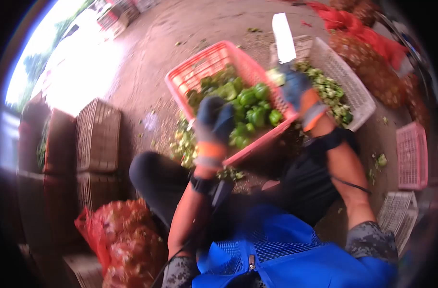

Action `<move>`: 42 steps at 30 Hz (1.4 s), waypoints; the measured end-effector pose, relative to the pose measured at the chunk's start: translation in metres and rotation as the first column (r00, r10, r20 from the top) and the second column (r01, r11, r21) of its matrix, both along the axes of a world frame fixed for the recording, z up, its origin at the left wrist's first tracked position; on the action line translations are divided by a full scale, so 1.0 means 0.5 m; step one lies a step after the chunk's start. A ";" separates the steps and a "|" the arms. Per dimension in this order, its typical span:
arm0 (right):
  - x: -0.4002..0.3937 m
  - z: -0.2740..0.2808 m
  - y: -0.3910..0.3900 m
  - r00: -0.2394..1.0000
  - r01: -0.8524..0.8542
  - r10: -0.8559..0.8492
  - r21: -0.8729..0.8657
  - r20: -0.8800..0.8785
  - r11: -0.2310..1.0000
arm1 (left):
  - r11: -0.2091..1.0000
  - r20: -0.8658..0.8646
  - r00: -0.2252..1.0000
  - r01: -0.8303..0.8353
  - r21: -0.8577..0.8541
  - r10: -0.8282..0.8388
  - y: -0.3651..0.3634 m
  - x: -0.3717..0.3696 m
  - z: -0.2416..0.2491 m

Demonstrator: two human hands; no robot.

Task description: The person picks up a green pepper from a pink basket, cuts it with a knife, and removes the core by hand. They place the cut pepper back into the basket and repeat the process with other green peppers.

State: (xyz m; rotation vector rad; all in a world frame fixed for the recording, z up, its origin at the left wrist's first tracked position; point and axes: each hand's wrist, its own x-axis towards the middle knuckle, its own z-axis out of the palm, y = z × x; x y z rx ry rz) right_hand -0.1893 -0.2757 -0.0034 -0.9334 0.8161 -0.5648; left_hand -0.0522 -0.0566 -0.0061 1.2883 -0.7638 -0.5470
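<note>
My left hand [214, 120], in a dark blue glove with an orange cuff, reaches over the pink crate [200, 62] of green peppers [250, 108]. It hovers at the peppers; whether it grips one is hidden by blur. My right hand [295, 89], gloved the same way, is closed on the handle of a broad knife [283, 38] whose blade points up and away. A pale pepper piece [276, 76] sits just by this hand at the crate's right rim.
A white crate [346, 72] holding green trimmings [329, 93] stands right of the pink one. Red mesh sacks [125, 237] lie at lower left and upper right. Stacked crates [96, 137] stand left, another pink crate [412, 156] right. Scraps litter the dirt floor [180, 144].
</note>
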 end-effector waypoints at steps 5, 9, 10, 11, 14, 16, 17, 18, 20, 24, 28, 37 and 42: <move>-0.153 0.012 -0.256 0.829 0.215 -0.459 -0.575 -0.320 0.790 | 0.979 0.780 0.623 -0.188 0.078 0.058 -0.040 0.043 -0.049; -0.206 -0.020 -0.320 0.816 0.078 -0.357 -0.525 -0.454 0.848 | 0.973 0.487 0.872 -0.072 0.221 -0.046 0.024 0.116 0.030; -0.185 -0.035 -0.312 0.802 0.039 -0.317 -0.484 -0.506 0.874 | 0.978 0.339 0.940 -0.039 0.206 -0.033 0.045 0.127 0.053; -0.163 -0.050 -0.302 0.812 -0.106 -0.187 -0.455 -0.553 0.884 | 0.983 0.299 0.954 -0.051 0.174 -0.004 0.069 0.134 0.080; -0.053 -0.068 -0.149 0.752 -0.473 0.100 -0.429 -0.652 0.770 | 0.982 0.273 0.955 -0.153 0.115 0.117 0.147 0.172 0.165; 0.019 -0.066 -0.047 0.615 -0.681 0.316 -0.284 -0.722 0.675 | 0.969 0.329 0.919 -0.245 0.041 0.218 0.210 0.214 0.188; 0.050 -0.069 0.000 0.578 -0.720 0.365 -0.246 -0.730 0.649 | 0.950 0.326 0.906 -0.307 0.065 0.271 0.246 0.242 0.188; 0.074 -0.081 0.037 0.592 -0.739 0.490 -0.189 -0.640 0.647 | 0.925 0.325 0.888 -0.370 0.088 0.325 0.285 0.275 0.180; 0.113 -0.139 0.075 0.488 -0.821 0.712 0.010 -0.505 0.570 | 0.912 0.244 0.897 -0.399 0.094 0.368 0.372 0.352 0.122; 0.167 -0.211 0.141 0.502 -0.806 0.719 0.042 -0.481 0.590 | 0.817 0.152 0.883 -0.468 0.336 0.443 0.547 0.442 -0.068; 0.184 -0.279 0.123 0.489 -0.850 0.566 -0.215 -0.664 0.482 | 0.489 0.276 0.829 -0.520 0.700 0.487 0.674 0.458 -0.358; 0.281 -0.286 -0.001 0.649 -0.613 0.468 -0.049 -0.600 0.788 | 0.231 0.478 0.821 -0.553 0.800 0.312 0.564 0.454 -0.516; 0.267 -0.247 0.010 0.607 -0.576 0.342 -0.100 -0.717 0.811 | 0.217 0.533 0.830 -0.557 0.801 0.165 0.496 0.569 -0.589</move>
